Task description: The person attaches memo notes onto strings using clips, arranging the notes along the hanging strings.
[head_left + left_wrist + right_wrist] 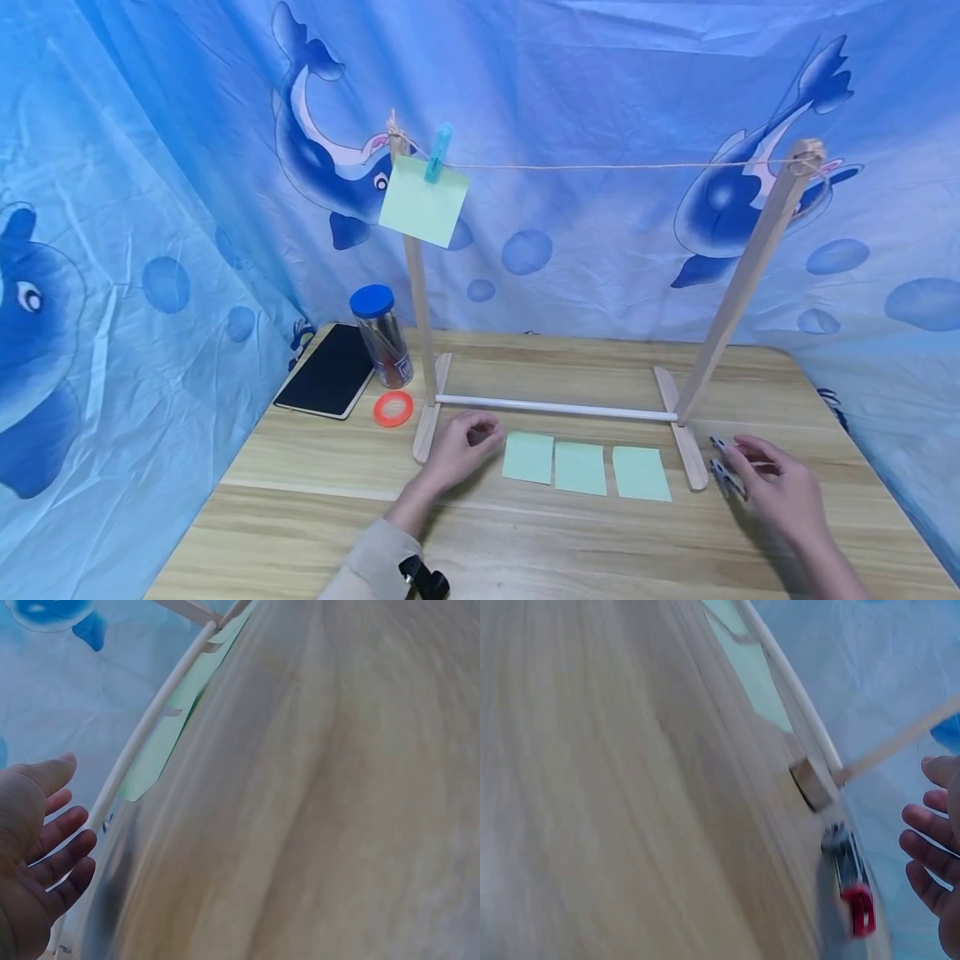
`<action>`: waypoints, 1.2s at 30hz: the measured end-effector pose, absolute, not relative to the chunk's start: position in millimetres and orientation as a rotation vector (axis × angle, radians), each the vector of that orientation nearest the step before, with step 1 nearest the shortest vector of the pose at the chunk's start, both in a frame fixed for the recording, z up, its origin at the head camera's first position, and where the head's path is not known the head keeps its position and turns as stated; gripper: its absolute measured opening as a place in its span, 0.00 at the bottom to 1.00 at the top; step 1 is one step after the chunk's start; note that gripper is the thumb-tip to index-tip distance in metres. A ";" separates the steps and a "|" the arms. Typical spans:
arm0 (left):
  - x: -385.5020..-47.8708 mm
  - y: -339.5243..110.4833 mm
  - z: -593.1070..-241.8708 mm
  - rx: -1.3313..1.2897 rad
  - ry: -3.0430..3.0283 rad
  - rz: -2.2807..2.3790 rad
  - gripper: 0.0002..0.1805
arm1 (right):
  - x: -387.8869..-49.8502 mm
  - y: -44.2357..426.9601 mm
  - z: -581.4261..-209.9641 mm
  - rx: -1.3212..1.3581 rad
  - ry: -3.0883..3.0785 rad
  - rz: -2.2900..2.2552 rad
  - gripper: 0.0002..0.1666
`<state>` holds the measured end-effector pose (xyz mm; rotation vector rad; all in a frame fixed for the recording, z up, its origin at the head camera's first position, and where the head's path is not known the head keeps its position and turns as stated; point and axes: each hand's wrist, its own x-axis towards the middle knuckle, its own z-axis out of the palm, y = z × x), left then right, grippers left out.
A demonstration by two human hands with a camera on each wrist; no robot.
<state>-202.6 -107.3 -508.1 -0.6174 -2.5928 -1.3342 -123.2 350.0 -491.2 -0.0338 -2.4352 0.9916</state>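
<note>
My left hand [459,450] is over the table, just left of a row of three pale green paper notes [580,468]. Its fingers [64,844] are loosely bent and hold nothing. At the right, my right hand [780,487] hovers beside small dark clips [726,479]. In the right wrist view its fingers [926,825] are spread with nothing between them, and one clip shows a red end [859,909]. Another pale green note [423,202] hangs from the string [570,167], pinched by a turquoise clothespin [438,154].
The string runs between two wooden posts [750,275] joined low down by a white rod [555,407]. At the left lie a black notebook [327,371] and an orange tape roll [393,409], beside a blue-lidded jar [384,337]. A blue dolphin curtain [585,92] stands behind.
</note>
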 end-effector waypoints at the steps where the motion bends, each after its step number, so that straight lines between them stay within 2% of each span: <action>1: -203.0 -106.8 -508.8 -0.612 -2.607 -1.320 0.15 | -122.0 353.4 -492.4 -0.049 -2.446 0.990 0.16; 9: -204.9 -99.1 -513.9 -0.643 -2.651 -1.328 0.19 | -115.4 373.4 -504.2 -0.085 -2.546 0.915 0.23; 24: -208.1 -89.1 -517.1 -0.663 -2.669 -1.347 0.23 | -114.0 387.2 -516.6 -0.112 -2.645 0.773 0.28; 31: -210.9 -88.6 -519.5 -0.700 -2.677 -1.399 0.18 | -111.3 390.2 -517.1 -0.086 -2.659 0.824 0.26; 36: -211.5 -88.6 -519.2 -0.686 -2.714 -1.397 0.10 | -107.0 391.9 -516.9 -0.086 -2.698 0.845 0.28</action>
